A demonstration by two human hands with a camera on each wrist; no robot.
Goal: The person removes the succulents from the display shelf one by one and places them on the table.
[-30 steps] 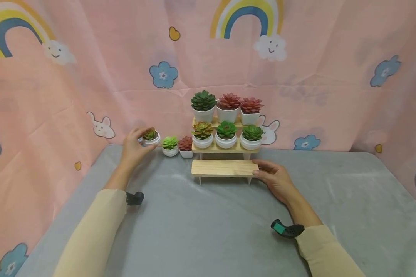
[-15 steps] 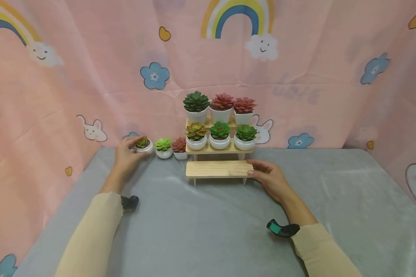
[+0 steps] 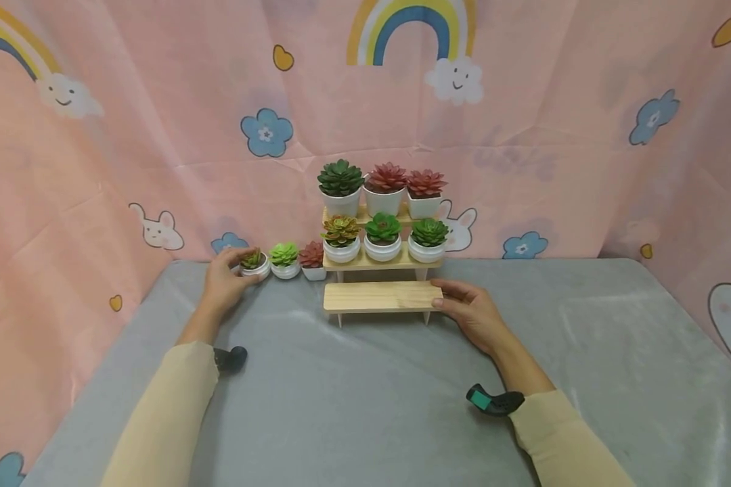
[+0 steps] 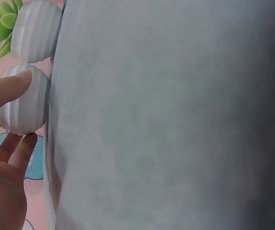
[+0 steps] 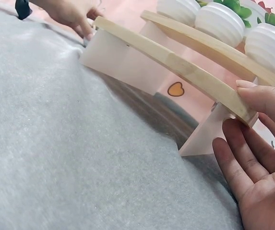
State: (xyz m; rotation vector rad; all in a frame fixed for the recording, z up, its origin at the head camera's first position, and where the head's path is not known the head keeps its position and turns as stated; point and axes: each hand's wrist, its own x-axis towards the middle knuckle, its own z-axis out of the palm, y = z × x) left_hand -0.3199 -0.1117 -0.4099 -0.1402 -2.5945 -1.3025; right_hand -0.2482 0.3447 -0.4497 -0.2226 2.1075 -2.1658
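Observation:
My left hand [image 3: 224, 281] holds a small succulent in a ribbed white pot [image 3: 256, 266], thumb on the near side and fingers round the far side. In the left wrist view this pot [image 4: 26, 103] stands close beside the pot [image 4: 36, 31] of a bright green succulent [image 3: 284, 254]. My right hand [image 3: 478, 316] grips the right end of the lowest wooden shelf [image 3: 380, 297] of a tiered stand, thumb on top and fingers under it. That shelf bears nothing. Potted succulents fill the middle shelf [image 3: 380, 266] and the top one.
A small red succulent [image 3: 312, 255] in a white pot stands between the bright green one and the stand. Pale legs [image 5: 207, 132] hold up the lowest shelf. Behind everything hangs a pink patterned cloth [image 3: 365, 101]; a grey cloth [image 3: 353, 392] covers the table.
My left hand has lowered the succulent pot to the table and brought it nearer the bright green one; it tilts less now. My right hand stays on the shelf. The head view has shifted slightly.

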